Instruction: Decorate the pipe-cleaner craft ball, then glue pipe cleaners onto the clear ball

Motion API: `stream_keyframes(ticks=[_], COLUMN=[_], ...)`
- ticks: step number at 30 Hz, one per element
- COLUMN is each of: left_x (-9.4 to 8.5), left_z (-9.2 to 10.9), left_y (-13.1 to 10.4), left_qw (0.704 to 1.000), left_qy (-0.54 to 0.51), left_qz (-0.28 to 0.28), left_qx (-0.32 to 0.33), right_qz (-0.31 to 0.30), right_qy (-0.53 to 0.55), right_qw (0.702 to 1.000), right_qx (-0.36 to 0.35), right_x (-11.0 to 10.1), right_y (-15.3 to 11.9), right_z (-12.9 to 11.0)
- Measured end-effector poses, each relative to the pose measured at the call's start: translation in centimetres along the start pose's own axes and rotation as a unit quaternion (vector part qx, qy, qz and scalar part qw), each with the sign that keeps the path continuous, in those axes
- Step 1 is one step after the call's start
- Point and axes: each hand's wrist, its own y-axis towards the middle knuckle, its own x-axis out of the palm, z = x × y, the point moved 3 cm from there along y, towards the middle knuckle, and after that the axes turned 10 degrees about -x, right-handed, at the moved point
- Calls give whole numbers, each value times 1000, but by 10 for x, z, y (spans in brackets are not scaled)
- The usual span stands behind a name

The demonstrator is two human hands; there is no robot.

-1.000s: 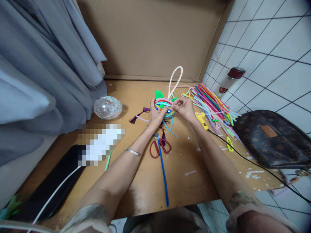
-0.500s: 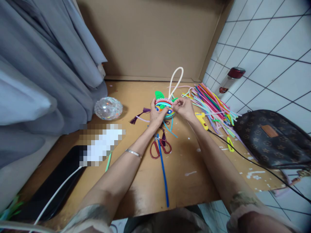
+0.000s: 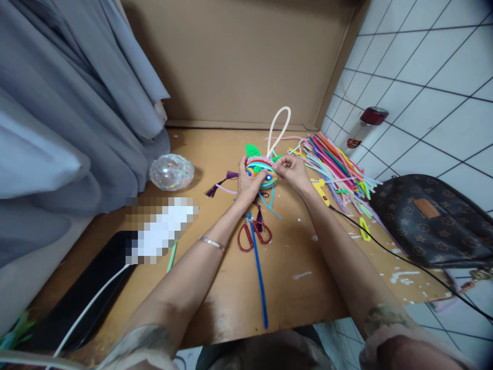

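Observation:
A round, many-coloured pipe-cleaner ornament (image 3: 256,167) stands upright on the table, with eye shapes on its front, green leaf-like pieces on top and a tall white loop (image 3: 284,119). My left hand (image 3: 250,184) is closed around its left side, thumb across the front. At its right side my right hand (image 3: 291,172) is closed in a pinch; what lies between those fingertips is too small to make out. Purple tassels (image 3: 216,188) and light blue strands (image 3: 271,207) extend from beneath it. Red-handled scissors (image 3: 245,239) lie nearer me, crossed by a dark blue pipe cleaner (image 3: 261,282).
Right of my hands are a yellow glue gun (image 3: 320,191) with a black cord, a pile of coloured pipe cleaners (image 3: 335,164), a brown bag (image 3: 442,221) and a red-capped bottle (image 3: 364,128). A clear speckled ball (image 3: 171,172) sits left, near the grey curtain (image 3: 96,103).
My right hand's pinched fingers have shifted very slightly to the right along the ornament's side. My left hand and the ornament look unmoved.

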Motion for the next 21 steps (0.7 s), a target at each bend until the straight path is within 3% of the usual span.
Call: stream_keyframes(ticks=[21], left_x=[-4], left_z=[4], left_y=[-6], left_qw=[999], left_qy=[-2], left_qz=[-34], left_qx=[31], right_qz=[32], right_qy=[-85], right_qw=[995], right_qx=[33], right_x=[-1], right_y=[-3], right_z=[-3])
